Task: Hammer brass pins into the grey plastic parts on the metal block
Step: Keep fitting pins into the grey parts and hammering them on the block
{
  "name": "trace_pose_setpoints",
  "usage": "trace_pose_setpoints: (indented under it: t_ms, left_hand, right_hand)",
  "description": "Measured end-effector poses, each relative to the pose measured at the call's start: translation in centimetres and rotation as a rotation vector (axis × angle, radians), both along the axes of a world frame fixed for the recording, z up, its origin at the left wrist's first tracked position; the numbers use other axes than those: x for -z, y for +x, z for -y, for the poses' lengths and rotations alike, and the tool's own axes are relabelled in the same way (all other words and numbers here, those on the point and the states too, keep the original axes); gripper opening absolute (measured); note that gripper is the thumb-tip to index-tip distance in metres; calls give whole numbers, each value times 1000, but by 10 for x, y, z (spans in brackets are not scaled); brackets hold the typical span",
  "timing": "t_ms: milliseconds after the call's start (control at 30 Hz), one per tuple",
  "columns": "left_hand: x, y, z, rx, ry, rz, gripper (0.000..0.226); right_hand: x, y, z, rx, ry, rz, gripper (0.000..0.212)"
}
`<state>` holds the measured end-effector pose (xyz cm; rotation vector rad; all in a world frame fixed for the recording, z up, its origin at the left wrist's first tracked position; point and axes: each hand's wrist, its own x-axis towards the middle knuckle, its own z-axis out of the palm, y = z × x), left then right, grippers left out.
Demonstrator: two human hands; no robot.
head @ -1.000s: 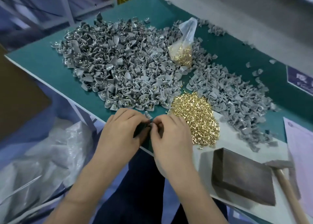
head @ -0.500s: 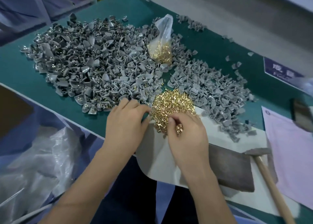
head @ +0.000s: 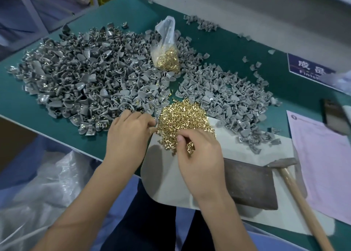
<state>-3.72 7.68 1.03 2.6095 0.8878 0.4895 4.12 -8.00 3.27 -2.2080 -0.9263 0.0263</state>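
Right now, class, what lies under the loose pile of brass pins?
The loose pile of brass pins rests partly on a pale sheet, partly on the green mat. Anything beneath the pins themselves is covered.

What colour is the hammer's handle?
Light tan wood; the hammer handle shows best in the head view.

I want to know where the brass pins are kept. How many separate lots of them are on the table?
2. A loose heap of pins lies at the near edge, where the right hand picks. A clear bag of pins stands farther back among the grey parts. Strays may hide there.
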Motion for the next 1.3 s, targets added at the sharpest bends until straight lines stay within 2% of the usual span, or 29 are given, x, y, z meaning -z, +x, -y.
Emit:
trace_pose_setpoints:
  t_ms: [267, 467, 533, 633, 700, 800, 933, 1067, 1167, 1300]
  left_hand:
    - [-12, 1, 4, 40, 0, -47, 12]
    - [-34, -2, 39, 244, -492, 284, 12]
    - [-43, 0, 49, 271, -660, 375, 12]
    - [-51, 13, 64, 342, -892, 391, 15]
    - [-53, 26, 78, 389, -943, 377, 15]
    - [-52, 56, 100, 465, -818, 340, 9]
    - [-45, 111, 114, 558, -400, 240, 9]
    - [-43, 159, 119, 786, -44, -88, 20]
    - [-40, 180, 126, 839, 64, -208, 26]
    - [-36, 186, 128, 859, 129, -180, 26]
  right_hand:
    - [-2, -1, 7, -25, 49, 13, 12]
    - [-13, 4, 23, -66, 321, -178, 25]
    - [-20, 6, 35, -60, 358, -142, 26]
    - [-26, 13, 55, 22, 378, -63, 20]
    - [-25, 20, 72, 80, 369, -52, 13]
    - [-21, 31, 101, 216, 366, -73, 6]
    - [-16, 53, 141, 441, 377, -205, 13]
    - [-12, 71, 166, 557, 423, -282, 12]
    - [-9, 77, 177, 577, 431, -322, 11]
    - [-6, 79, 182, 572, 426, -358, 9]
